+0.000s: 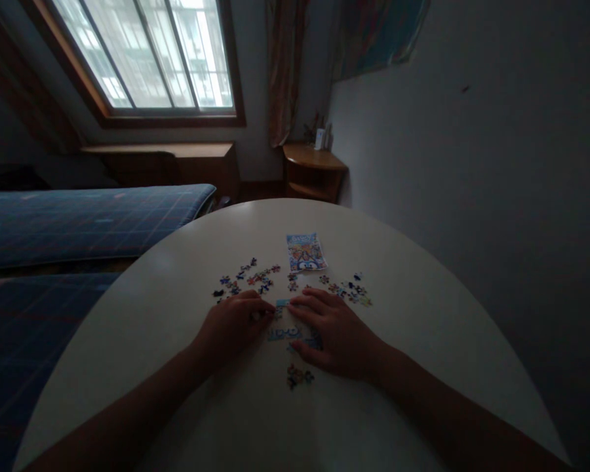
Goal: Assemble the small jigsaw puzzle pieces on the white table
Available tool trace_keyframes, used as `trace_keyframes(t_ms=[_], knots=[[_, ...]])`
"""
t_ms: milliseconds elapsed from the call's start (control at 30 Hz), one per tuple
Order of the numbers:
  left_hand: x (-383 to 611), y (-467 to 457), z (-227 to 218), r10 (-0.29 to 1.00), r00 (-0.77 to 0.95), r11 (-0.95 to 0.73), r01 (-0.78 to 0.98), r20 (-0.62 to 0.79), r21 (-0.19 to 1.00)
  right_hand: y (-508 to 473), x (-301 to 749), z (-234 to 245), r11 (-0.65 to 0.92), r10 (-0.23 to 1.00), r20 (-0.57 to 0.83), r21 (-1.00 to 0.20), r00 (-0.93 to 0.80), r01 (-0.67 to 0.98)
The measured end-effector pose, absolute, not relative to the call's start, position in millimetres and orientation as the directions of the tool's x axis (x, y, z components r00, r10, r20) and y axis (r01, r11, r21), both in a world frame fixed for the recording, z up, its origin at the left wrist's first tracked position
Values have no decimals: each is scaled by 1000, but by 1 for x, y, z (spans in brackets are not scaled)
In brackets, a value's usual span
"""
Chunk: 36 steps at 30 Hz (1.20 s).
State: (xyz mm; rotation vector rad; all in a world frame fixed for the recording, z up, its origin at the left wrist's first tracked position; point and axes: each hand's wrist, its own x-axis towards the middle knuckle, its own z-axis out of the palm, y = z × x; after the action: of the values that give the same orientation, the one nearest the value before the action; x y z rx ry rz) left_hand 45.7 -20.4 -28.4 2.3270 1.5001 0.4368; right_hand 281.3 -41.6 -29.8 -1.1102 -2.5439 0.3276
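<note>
On the white round table, my left hand [236, 322] is closed in a pinch, with thumb and forefinger meeting at a small jigsaw puzzle piece [278, 313]. That piece lies against a light-blue strip of puzzle [282, 303]. My right hand [330, 328] rests palm down with its fingers apart, fingertips touching the strip's right end. Between the hands is a joined blue puzzle section [284, 333], partly covered by the right thumb and palm. A small cluster of puzzle pieces [299, 376] lies nearer to me, below the right hand.
Loose puzzle pieces [246, 278] spread beyond my left hand, and more loose pieces [351, 290] lie beyond the right. A colourful picture sheet [305, 252] is farther back on the round table [403, 275]. A plaid-covered bed [93, 223] stands at left, a corner shelf [314, 157] behind.
</note>
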Motion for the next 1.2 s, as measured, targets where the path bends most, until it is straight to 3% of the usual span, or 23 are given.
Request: trace_keyframes(t_ms=[1200], knots=[[47, -23, -24, 904, 425, -402, 806, 48, 434, -42, 281, -30, 670, 740, 244, -341, -626, 659]])
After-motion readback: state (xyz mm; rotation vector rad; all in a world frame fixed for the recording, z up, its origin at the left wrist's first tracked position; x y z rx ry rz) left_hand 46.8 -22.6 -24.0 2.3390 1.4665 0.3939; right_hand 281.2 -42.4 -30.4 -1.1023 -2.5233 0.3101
